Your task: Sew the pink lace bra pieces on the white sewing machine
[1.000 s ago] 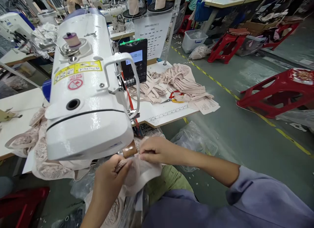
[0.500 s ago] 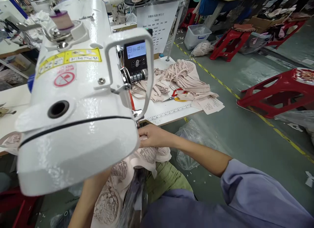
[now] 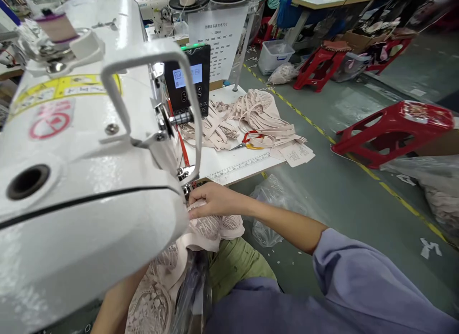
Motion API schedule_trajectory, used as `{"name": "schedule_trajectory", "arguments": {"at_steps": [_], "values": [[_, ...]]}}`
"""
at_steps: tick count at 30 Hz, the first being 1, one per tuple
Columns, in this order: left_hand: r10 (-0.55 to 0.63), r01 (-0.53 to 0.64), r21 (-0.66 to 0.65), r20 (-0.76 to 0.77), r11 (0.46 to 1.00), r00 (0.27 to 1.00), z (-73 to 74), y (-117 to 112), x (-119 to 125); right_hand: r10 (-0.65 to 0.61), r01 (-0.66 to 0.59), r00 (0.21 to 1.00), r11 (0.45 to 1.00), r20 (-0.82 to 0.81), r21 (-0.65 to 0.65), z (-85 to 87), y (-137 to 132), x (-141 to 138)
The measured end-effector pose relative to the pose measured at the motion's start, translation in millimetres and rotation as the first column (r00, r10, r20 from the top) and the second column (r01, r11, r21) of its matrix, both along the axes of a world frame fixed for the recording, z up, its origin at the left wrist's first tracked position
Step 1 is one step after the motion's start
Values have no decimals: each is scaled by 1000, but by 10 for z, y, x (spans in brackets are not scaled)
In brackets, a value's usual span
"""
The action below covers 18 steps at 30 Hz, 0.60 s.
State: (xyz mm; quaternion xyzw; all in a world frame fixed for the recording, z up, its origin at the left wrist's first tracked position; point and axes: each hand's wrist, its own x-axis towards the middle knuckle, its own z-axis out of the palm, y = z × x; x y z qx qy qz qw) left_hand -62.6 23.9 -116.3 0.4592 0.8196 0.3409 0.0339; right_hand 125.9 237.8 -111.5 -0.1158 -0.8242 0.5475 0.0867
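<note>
My right hand has its thumb and fingers closed on a beige lace bra, just below the presser foot area of a white sewing machine. From that hand the bra hangs over the table's near edge toward my lap. More lace cups drape lower down, beside clear plastic. My left forearm reaches up under the machine head, which hides the left hand and its fingers. The needle and the stitching spot are also out of sight behind the head.
On the white tabletop lie a printed ruler, red-and-yellow-handled scissors and a heap of beige straps. A control panel stands behind the machine's wire guard. Red stools and a plastic bag are on the floor.
The view has shifted, so the machine appears larger and farther left. My right hand stays by the presser foot, still holding the bra, with little movement against the machine.
</note>
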Motion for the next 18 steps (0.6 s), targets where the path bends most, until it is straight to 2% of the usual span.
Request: {"name": "schedule_trajectory", "arguments": {"at_steps": [3, 5, 8, 10, 11, 12, 14, 15, 16, 17, 18], "values": [[-83, 81, -91, -22, 993, 996, 58, 116, -42, 1, -1, 1000, 1000, 5, -1, 19, 11, 12], [-108, 104, -139, -23, 985, 994, 114, 167, -64, -22, 22, 1000, 999, 3, -24, -48, 22, 30], [-87, 85, -173, -7, 981, 996, 195, 168, -47, -105, 103, 994, 986, -15, -130, -352, 1, 49], [-80, 80, -189, 10, 979, 997, 236, 152, -11, -152, 134, 988, 938, -31, -319, -672, -71, 53], [-85, 86, -195, 16, 977, 996, 252, 148, 10, -162, 126, 986, 884, -41, -450, -847, -128, 57], [-93, 95, -197, 22, 976, 995, 266, 148, 29, -168, 108, 985, 802, -48, -588, -1022, -198, 64], [-100, 103, -188, 26, 977, 995, 288, 158, 60, -132, 22, 989, 564, -63, -826, -1334, -356, 91], [-100, 103, -181, 27, 978, 995, 296, 166, 72, -94, -19, 993, 450, -69, -893, -1460, -433, 110], [-101, 104, -173, 28, 979, 995, 302, 175, 82, -55, -48, 996, 359, -73, -932, -1560, -502, 132], [-105, 109, -169, 30, 980, 994, 307, 184, 90, -23, -59, 997, 299, -69, -952, -1633, -556, 154], [-109, 113, -167, 33, 979, 993, 311, 194, 98, -5, -53, 998, 269, -57, -962, -1682, -595, 177]]}}
